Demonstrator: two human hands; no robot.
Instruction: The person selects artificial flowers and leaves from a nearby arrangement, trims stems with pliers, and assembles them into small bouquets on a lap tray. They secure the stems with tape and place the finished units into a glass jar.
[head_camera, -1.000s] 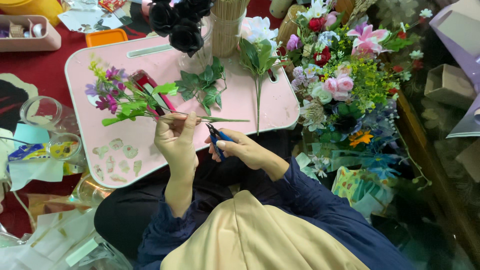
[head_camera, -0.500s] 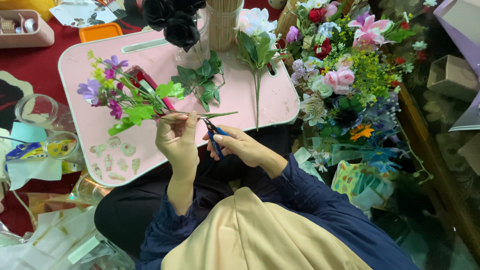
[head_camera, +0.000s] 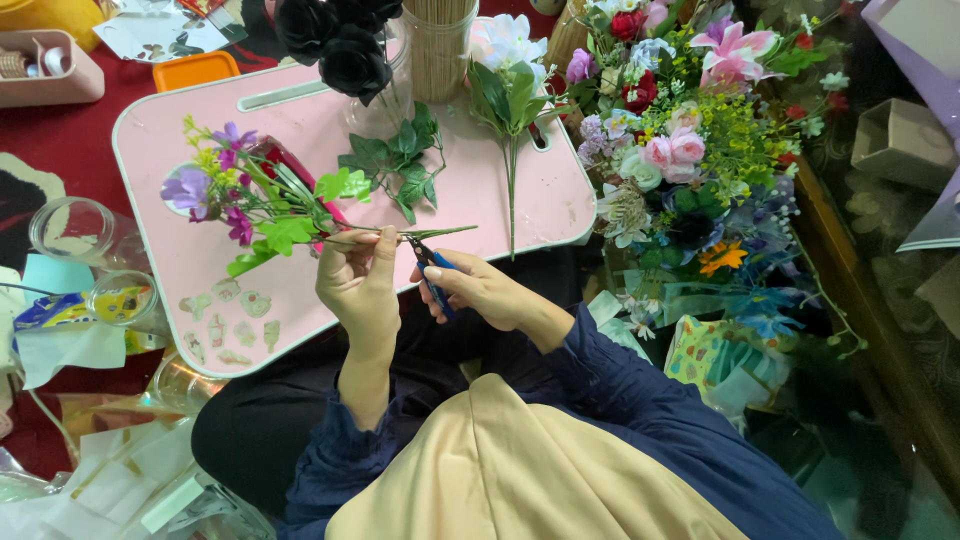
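Note:
My left hand (head_camera: 357, 283) pinches the stem of an artificial flower sprig (head_camera: 250, 205) with purple blooms and green leaves, held level over the pink lap table (head_camera: 300, 120). My right hand (head_camera: 480, 290) grips blue-handled cutters (head_camera: 432, 272), whose jaws sit on the green stem just right of my left fingers. The stem's tail (head_camera: 450, 231) sticks out to the right past the jaws.
Loose green leaves (head_camera: 395, 165), a white flower stem (head_camera: 508, 60), black roses in a glass (head_camera: 340, 45) and a jar of sticks (head_camera: 437, 45) stand on the table. A big mixed bouquet (head_camera: 690, 150) is at right. Glass jars (head_camera: 75, 235) and paper scraps lie at left.
The sprig has lifted slightly and shifted right with my left hand. The cutters have stayed on the stem, and both hands have kept their grip.

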